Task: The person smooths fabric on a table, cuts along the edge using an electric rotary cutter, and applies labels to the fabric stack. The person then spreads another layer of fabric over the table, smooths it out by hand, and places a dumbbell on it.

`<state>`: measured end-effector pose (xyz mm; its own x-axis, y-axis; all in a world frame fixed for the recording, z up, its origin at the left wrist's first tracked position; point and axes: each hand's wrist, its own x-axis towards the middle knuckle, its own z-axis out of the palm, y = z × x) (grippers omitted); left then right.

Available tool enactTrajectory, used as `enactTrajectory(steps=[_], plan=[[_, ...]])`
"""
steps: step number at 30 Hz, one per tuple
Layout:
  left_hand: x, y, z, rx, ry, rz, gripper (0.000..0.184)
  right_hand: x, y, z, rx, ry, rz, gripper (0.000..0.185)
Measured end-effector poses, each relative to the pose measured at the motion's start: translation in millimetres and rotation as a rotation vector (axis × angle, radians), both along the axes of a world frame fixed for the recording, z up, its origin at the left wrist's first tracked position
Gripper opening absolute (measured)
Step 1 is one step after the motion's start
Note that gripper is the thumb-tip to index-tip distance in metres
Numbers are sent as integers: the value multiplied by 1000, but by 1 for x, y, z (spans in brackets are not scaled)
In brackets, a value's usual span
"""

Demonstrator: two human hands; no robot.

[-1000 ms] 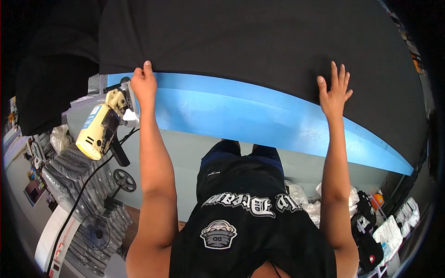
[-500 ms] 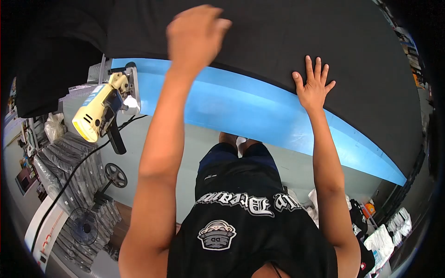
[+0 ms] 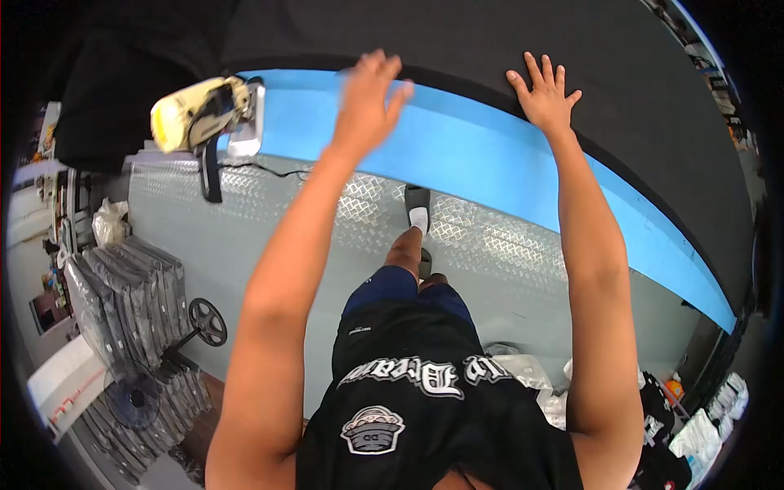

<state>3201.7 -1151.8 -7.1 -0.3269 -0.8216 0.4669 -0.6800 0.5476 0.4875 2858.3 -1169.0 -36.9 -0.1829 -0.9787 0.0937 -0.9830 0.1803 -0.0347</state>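
The right hand (image 3: 545, 100) lies spread on black cloth (image 3: 645, 106); the left hand (image 3: 366, 110), blurred, holds its thumb apart at the cloth's near edge, contact unclear. The cloth covers the far side of a blue tabletop (image 3: 465, 147). Left: a cream power tool (image 3: 192, 114). Nearer: grey floor (image 3: 269, 253); near left, plastic-wrapped stacks (image 3: 135, 294).

The single head-worn camera looks steeply down and forward from above the wearer's black shirt (image 3: 453, 425), which sits closest, at the bottom middle. The left hand (image 3: 371, 106) and right hand (image 3: 545, 102) lie farther out, toward the top. Its wide lens darkens the corners, bows the blue tabletop (image 3: 465, 143) into an arc and takes in the grey floor (image 3: 506, 286) well below.
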Motion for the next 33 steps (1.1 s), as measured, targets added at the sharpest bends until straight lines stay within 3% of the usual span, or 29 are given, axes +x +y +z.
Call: enactTrajectory(steps=[2,3,4,5,8,9,10,12,13,15,19,21,23,25,28,31,33], plan=[[25,117,6,227,90,-47,48,1,5,5,59,-2,-28,77],[45,170,17,521,73,-98,48,3,1,9,80,2,-34,77],[70,222,9,604,33,-99,47,6,4,13,120,-14,-52,75],[102,261,-4,921,149,-113,44,8,6,20,167,-35,-65,75],[221,352,-75,1029,227,372,34,30,11,47,309,26,-64,80],[266,366,-105,1033,411,571,38,40,11,56,278,-13,-33,82],[301,361,-99,967,443,672,32,45,2,54,227,-21,-23,82],[368,329,-105,764,633,843,34,71,-17,61,163,-96,2,81],[385,300,-81,699,602,947,39,87,-28,66,145,-108,28,82],[437,239,-82,540,691,930,47,121,-55,66,94,-164,49,81],[476,92,-49,475,989,887,48,199,-103,55,-17,-225,-19,77],[497,16,-61,549,1005,779,52,249,-114,42,-114,-196,-101,72],[502,-48,-67,656,1081,684,54,227,-147,-22,32,-151,3,72],[501,-120,-109,787,1042,563,67,283,-120,-14,97,-39,-199,74],[470,-188,-110,1065,991,439,80,290,-117,-4,139,-50,-184,76],[429,-252,-133,1389,1104,327,94,291,-126,6,167,-103,-184,75],[400,-284,-146,1438,1262,303,72,289,-133,17,191,-158,-197,73]])
